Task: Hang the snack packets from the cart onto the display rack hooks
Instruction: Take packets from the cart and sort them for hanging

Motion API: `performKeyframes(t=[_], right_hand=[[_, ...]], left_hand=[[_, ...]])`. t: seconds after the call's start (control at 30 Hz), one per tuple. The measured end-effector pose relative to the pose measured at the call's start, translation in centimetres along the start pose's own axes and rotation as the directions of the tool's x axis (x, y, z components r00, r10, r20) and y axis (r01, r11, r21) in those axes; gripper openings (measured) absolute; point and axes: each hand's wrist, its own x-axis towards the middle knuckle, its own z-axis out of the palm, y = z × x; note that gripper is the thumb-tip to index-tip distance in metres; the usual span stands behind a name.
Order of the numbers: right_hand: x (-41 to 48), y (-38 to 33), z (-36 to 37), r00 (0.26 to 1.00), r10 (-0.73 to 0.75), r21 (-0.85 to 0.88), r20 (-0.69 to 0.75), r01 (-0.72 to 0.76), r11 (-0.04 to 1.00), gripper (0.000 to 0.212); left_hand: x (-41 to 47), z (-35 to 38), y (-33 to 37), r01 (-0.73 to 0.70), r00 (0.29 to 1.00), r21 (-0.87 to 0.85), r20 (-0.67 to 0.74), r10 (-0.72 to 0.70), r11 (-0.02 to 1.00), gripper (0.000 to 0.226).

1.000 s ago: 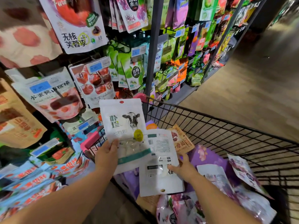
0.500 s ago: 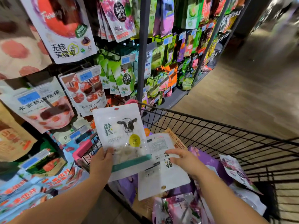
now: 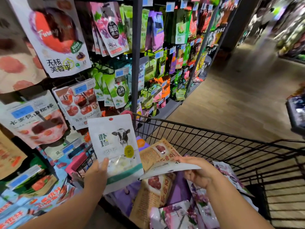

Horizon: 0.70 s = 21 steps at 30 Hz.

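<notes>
Two white packets are held: my left hand [image 3: 96, 175] pinches the cow packet [image 3: 113, 142] upright by its lower edge; my right hand [image 3: 198, 173] curls round a second packet [image 3: 165, 169] lying nearly flat, over the cart [image 3: 206, 142], with the display rack [image 3: 137, 71] beyond my left hand.

A light brown wood-plank floor [image 3: 231, 100] fills the right middle of the frame and runs away toward the upper right. Small blue price tags [image 3: 80, 89] dot the left and top centre, their print too blurred to read. A dark square pillar [image 3: 237, 22] rises near the top right. Beyond it, far shelves [image 3: 290, 30] show only as coloured blur. A dark, blurred object [image 3: 297, 113] cuts in at the right edge.
</notes>
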Motion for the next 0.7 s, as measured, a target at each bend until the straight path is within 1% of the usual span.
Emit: performKeyframes(t=[0.03, 0.07, 0.1, 0.13, 0.17, 0.23, 0.3, 0.37, 0.4, 0.43, 0.47, 0.53, 0.57, 0.6, 0.67, 0.7], right_hand=[[-0.2, 0.1, 0.0, 1.0, 0.013, 0.005, -0.002, -0.013, 1.0, 0.026], [-0.3, 0.3, 0.0, 1.0, 0.015, 0.015, -0.003, -0.015, 1.0, 0.022], [-0.5, 0.6, 0.0, 1.0, 0.013, 0.034, -0.007, -0.013, 0.999, 0.018], [-0.5, 0.8, -0.1, 1.0, 0.007, 0.058, -0.02, -0.006, 0.998, 0.015], [-0.5, 1.0, 0.0, 1.0, 0.0, 0.08, -0.026, 0.002, 0.997, 0.017], [-0.5, 1.2, 0.1, 0.999, -0.022, 0.096, -0.023, 0.024, 0.995, 0.032], [-0.7, 1.1, 0.6, 0.998, -0.053, 0.076, -0.014, 0.054, 0.996, 0.051], [-0.9, 1.1, 1.2, 0.996, -0.088, 0.051, -0.003, 0.088, 0.995, 0.061], [-0.9, 1.1, 1.4, 0.994, -0.107, 0.042, 0.005, 0.106, 0.993, 0.06], [-1.1, 1.1, 1.8, 0.991, -0.131, 0.019, 0.02, 0.131, 0.991, 0.054], [-1.2, 1.1, 2.1, 0.986, -0.159, -0.029, 0.044, 0.16, 0.987, 0.044], [-1.4, 1.2, 2.9, 0.973, -0.219, -0.184, 0.075, 0.23, 0.956, 0.019], [-1.5, 1.2, 3.3, 0.965, -0.252, -0.254, 0.073, 0.262, 0.931, 0.011], [-1.5, 1.3, 3.8, 0.958, -0.284, -0.302, 0.045, 0.284, 0.91, 0.009], [-1.5, 1.5, 4.7, 0.946, -0.319, -0.353, -0.057, 0.28, 0.893, 0.01], [-1.3, 1.6, 5.1, 0.94, -0.322, -0.382, -0.109, 0.26, 0.887, 0.01]], left_hand=[[-0.4, -0.3, 0.5, -0.043, 0.998, 0.062, 0.057, 0.04, 0.997, 0.034], [-0.2, -0.4, 0.7, -0.095, 0.992, 0.096, 0.088, 0.087, 0.991, 0.028], [0.0, -0.5, 0.8, -0.16, 0.985, 0.15, 0.084, 0.148, 0.976, 0.019], [0.2, -0.5, 0.8, -0.237, 0.971, 0.218, 0.09, 0.223, 0.947, 0.019], [0.1, -0.6, 1.0, -0.308, 0.951, 0.269, 0.112, 0.288, 0.913, 0.025], [-0.2, -0.3, 1.0, -0.392, 0.92, 0.336, 0.117, 0.375, 0.857, 0.034], [-0.4, -0.2, 1.0, -0.419, 0.908, 0.327, 0.154, 0.39, 0.847, 0.038], [-0.7, 0.2, 0.6, -0.39, 0.92, 0.328, 0.184, 0.347, 0.86, 0.039], [-0.7, 0.2, 0.4, -0.366, 0.928, 0.33, 0.195, 0.316, 0.87, 0.038], [-0.7, 0.2, 0.2, -0.352, 0.93, 0.308, 0.227, 0.291, 0.884, 0.038], [-0.5, 0.4, 0.0, -0.319, 0.938, 0.283, 0.23, 0.259, 0.905, 0.038], [-0.6, 0.5, 0.5, -0.249, 0.964, 0.192, 0.141, 0.224, 0.949, 0.037], [-0.6, -0.2, 1.2, -0.267, 0.962, 0.162, 0.106, 0.252, 0.95, 0.036], [-0.7, -0.3, 1.5, -0.211, 0.977, 0.08, 0.016, 0.211, 0.974, 0.033], [-1.2, 0.6, 1.9, -0.142, 0.988, -0.096, -0.08, 0.134, 0.985, 0.025], [-1.3, 0.7, 2.4, -0.09, 0.993, -0.083, -0.088, 0.083, 0.993, 0.024]])
